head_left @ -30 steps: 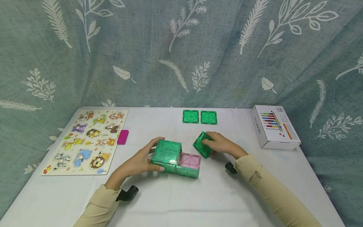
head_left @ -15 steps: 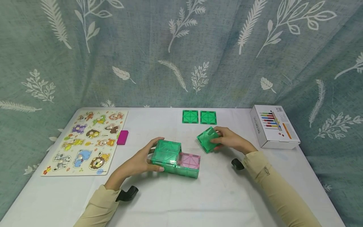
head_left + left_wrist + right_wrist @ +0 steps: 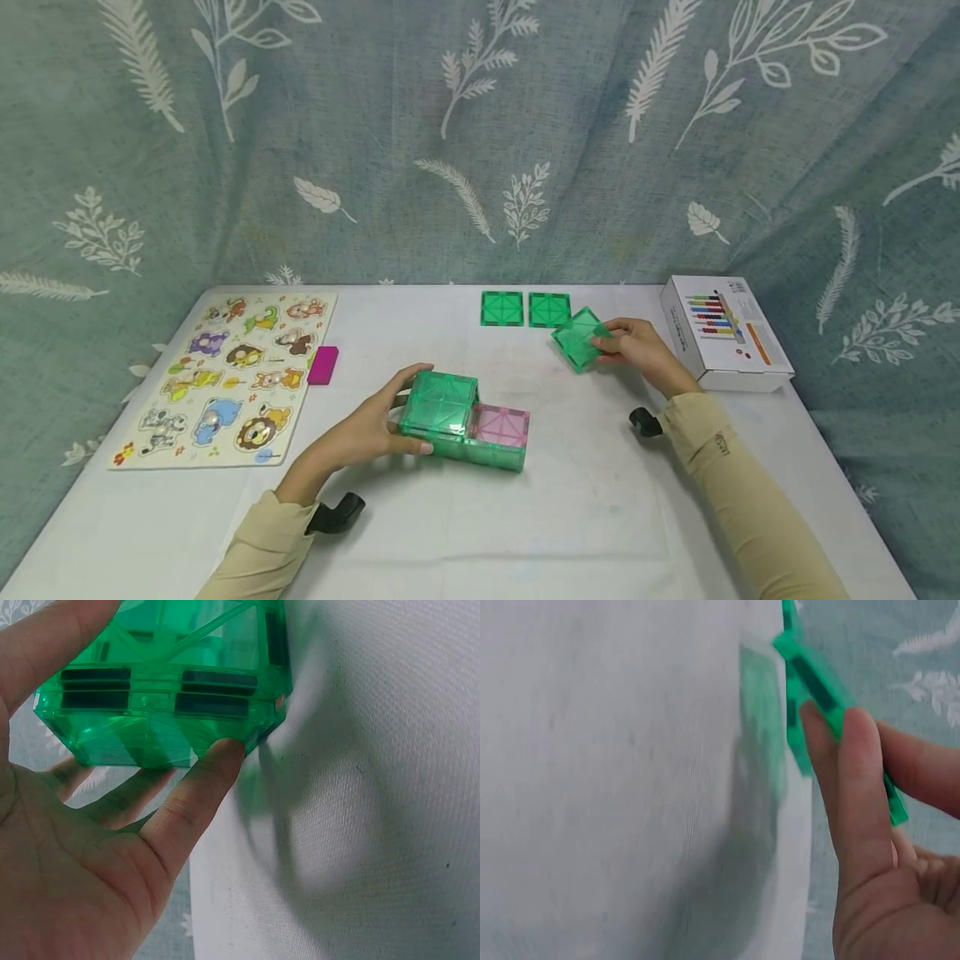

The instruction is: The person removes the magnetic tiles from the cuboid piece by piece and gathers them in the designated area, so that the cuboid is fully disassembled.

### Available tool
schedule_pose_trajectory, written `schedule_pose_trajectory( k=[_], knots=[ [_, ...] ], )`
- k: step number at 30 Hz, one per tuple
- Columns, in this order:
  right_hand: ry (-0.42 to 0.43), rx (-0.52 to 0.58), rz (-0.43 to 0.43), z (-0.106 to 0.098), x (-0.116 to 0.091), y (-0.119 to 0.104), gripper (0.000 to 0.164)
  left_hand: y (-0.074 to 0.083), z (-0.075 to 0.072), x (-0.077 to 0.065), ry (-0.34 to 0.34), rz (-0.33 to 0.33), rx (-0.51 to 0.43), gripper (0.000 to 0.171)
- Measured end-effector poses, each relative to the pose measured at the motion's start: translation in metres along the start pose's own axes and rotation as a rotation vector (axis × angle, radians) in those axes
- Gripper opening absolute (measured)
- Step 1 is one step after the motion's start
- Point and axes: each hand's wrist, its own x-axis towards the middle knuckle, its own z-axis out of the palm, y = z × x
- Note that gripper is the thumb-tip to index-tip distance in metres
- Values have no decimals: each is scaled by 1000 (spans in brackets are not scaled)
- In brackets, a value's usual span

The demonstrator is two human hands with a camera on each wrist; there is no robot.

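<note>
Since a second ago, the held green tile [image 3: 579, 337] has travelled back and rightward over the tabletop [image 3: 570, 500], toward two loose green tiles [image 3: 502, 308] lying flat. From the head, the right grip [image 3: 641, 348] pinches that single tilted tile, covering part of it; whether it touches the nearer loose one cannot be told. The left grip [image 3: 367, 429] holds one green block [image 3: 442, 400], thumb in front, other fingers partly out of sight behind; one pink square [image 3: 502, 425] shows on its low end. One magenta block [image 3: 323, 366] sits beside one puzzle board [image 3: 225, 379]. At the left wrist, the green block is cut off above and hides some fingertips. At the right wrist, the pinched tile appears nearly edge-on; green pieces behind it overlap, too obscured to count.
</note>
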Motion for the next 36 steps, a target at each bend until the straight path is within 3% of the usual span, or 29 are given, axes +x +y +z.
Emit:
schedule_pose_trajectory(
  k=[8,14,26,36],
  knots=[
    [251,166,-27,-9,5,6,61,0,-1,0,-4,6,0,108],
    [381,192,-3,-10,12,10,55,0,-1,-1,-6,-5,-5,107],
    [409,274,55,-10,22,15,53,-1,0,-1,-15,-1,-15,106],
    [428,192,55,-10,22,14,55,-1,1,0,-12,0,-10,106]
  ],
)
